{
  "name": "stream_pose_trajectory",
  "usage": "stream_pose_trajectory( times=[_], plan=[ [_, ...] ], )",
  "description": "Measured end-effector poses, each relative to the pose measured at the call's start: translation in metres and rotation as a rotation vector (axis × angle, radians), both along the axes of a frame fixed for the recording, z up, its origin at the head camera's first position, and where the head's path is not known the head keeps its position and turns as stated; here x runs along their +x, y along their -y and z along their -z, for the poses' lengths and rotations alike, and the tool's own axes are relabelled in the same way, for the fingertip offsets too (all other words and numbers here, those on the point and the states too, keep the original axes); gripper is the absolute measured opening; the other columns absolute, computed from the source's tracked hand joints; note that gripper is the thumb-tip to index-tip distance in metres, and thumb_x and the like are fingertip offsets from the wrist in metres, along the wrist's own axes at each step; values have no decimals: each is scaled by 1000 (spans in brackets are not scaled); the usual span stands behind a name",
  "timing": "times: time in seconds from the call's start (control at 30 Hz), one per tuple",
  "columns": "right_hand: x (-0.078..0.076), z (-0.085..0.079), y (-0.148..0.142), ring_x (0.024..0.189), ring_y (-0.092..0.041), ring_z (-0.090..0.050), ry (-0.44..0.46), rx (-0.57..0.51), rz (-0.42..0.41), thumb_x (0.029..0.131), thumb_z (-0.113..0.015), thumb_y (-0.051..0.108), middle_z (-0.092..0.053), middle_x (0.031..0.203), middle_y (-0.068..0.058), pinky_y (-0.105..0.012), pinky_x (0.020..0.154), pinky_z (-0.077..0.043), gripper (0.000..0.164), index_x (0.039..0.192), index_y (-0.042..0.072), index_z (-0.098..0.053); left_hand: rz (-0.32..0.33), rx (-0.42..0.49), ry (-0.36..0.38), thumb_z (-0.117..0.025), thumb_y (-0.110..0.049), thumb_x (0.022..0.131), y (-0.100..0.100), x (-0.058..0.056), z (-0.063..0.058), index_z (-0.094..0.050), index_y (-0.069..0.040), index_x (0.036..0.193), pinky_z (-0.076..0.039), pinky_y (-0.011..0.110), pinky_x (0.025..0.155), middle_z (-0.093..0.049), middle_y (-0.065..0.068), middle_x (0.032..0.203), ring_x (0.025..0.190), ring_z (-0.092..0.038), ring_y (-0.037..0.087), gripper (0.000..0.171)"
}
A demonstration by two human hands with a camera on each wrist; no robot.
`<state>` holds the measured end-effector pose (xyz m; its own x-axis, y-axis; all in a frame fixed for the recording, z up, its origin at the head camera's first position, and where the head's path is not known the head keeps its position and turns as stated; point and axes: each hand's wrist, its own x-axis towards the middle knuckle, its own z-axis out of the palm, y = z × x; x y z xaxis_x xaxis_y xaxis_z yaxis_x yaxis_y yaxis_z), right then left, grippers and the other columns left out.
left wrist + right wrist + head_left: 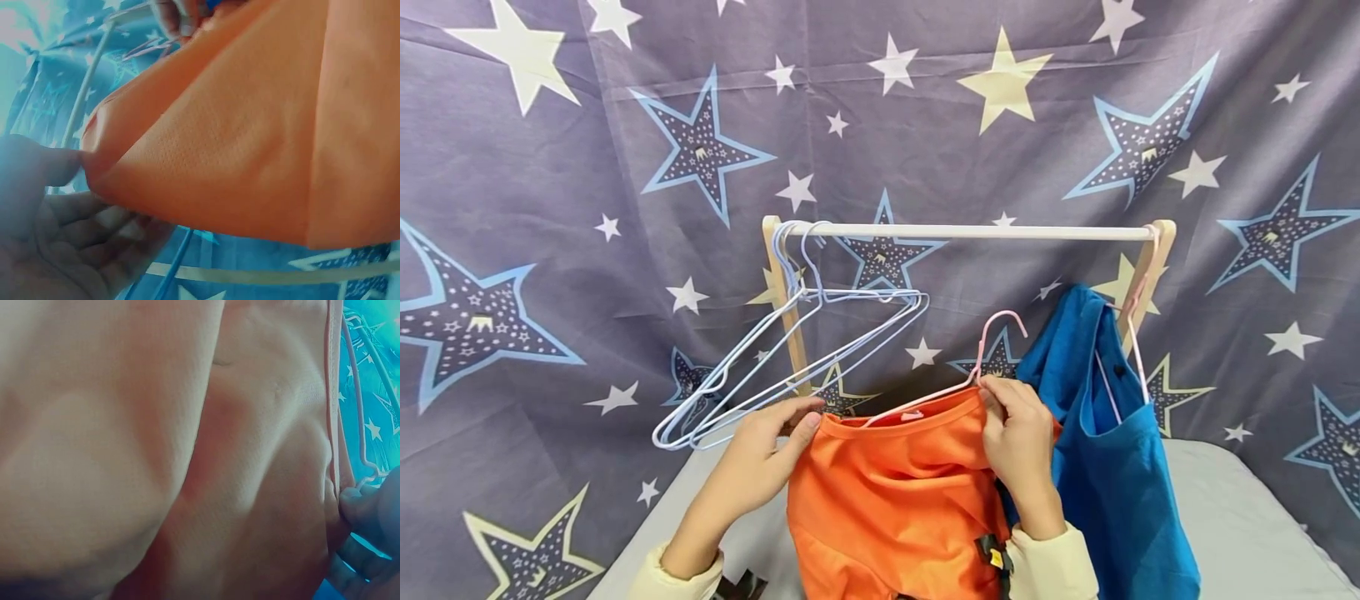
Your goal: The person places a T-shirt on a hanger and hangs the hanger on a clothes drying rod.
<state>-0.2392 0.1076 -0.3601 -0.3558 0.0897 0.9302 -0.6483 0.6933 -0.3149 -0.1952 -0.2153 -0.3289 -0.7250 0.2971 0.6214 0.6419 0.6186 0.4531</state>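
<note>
Orange garment (×1), opening pinched either side by L hand & R hand, prob. to keep it wide round 1 pink hanger, hook off the rail. Beyond, to R: 1 blue garment on a 2nd pink hanger; rail's L end: bare bluish hangers, min. 2, exact no. unclear.

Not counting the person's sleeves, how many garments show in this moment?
2: the orange garment, held by the left hand and right hand, and the blue garment, hanging near the right end of the rail. Any behind these would be hidden.
</note>
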Motion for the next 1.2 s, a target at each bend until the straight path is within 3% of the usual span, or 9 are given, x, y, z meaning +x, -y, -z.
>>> stream_pose_trajectory(
  times=[0.17,0.23,0.3,0.37,0.53,0.6,0.7,0.93,1.2],
  plan=[
    [-1,0,-2,89,-31,-70,12,-6,4,87,-73,-9,-76,98,-12,-41,82,-55,18,101,1,-78,73,73,149,-62,-22,104,7,0,6,-77,-13,110,-54,25,68,-72,-11,90,74,-63,4,18],
    [-1,1,-2,89,-31,-70,24,-3,9,88,-73,-8,-76,98,-11,-43,81,-55,18,102,2,-79,86,102,166,-66,-19,101,7,0,8,-77,-14,102,-52,25,64,-70,-11,84,70,-61,5,12],
    [-1,1,-2,89,-31,-70,29,-1,13,88,-74,-7,-76,98,-11,-44,80,-56,17,101,2,-79,45,121,129,-70,-18,98,2,1,10,-77,-15,96,-52,24,62,-68,-13,79,66,-60,5,8],
    [0,1,-1,90,-32,-70,32,1,19,88,-74,-6,-76,98,-11,-45,80,-57,17,102,3,-79,-37,105,9,-76,-16,94,-3,1,13,-78,-15,91,-52,25,60,-68,-13,75,64,-60,4,3],
    [2,0,2,90,-31,-70,43,7,30,88,-74,-4,-76,98,-10,-46,82,-57,17,103,4,-79,-303,-50,-493,-80,-5,84,-17,-1,23,-78,-8,89,-51,39,57,-70,0,76,67,-63,20,6],
    [3,-1,4,89,-31,-69,50,7,37,88,-75,-3,-76,98,-10,-46,81,-57,17,104,4,-79,-362,-101,-653,-74,0,84,-22,-3,26,-77,-3,93,-50,44,56,-70,7,80,70,-62,29,10],
    [4,-1,4,88,-31,-69,55,5,54,88,-75,-3,-76,97,-10,-46,79,-57,17,103,3,-79,-400,-142,-803,-63,2,86,-28,-6,29,-76,1,98,-51,45,55,-69,11,85,73,-63,32,18],
    [4,-1,6,85,-31,-68,45,-6,92,88,-75,-2,-76,95,-9,-48,71,-58,16,101,6,-79,-407,-183,-1016,-59,0,93,-43,-13,30,-76,6,93,-55,44,61,-72,16,86,73,-65,34,17],
    [7,2,18,82,-29,-67,37,-19,133,89,-73,1,-75,93,-6,-45,60,-55,15,99,10,-80,-381,-160,-1080,-55,6,94,-59,-13,30,-76,5,91,-49,41,53,-72,14,82,63,-58,31,21]
  ],
)
